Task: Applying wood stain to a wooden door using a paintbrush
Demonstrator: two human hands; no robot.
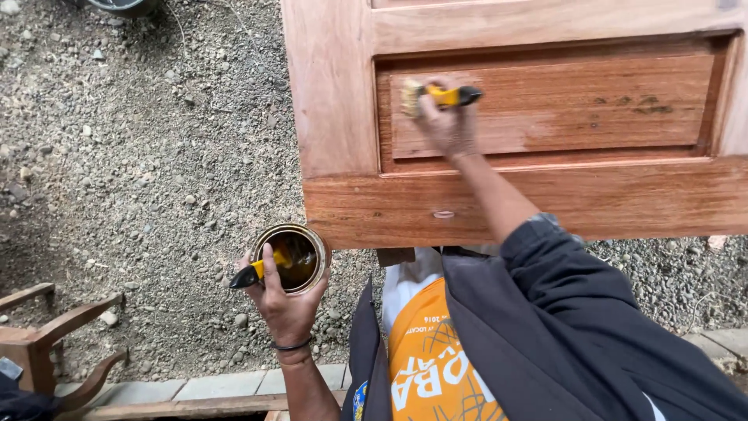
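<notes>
My right hand [449, 125] holds a yellow-handled paintbrush [440, 96] with its bristles pressed on the recessed panel of a reddish wooden door [561, 195] that lies flat in front of me. My left hand [287, 306] grips an open round tin [291, 258] of dark varnish, held below the door's near edge. A second brush with a yellow and black handle [251, 274] rests across the tin under my left thumb. A dark band circles my left wrist.
Grey gravel ground [140, 156] lies to the left of the door and under it. A carved wooden chair frame [47, 343] stands at the lower left. A strip of paving slabs [218, 383] runs along the bottom.
</notes>
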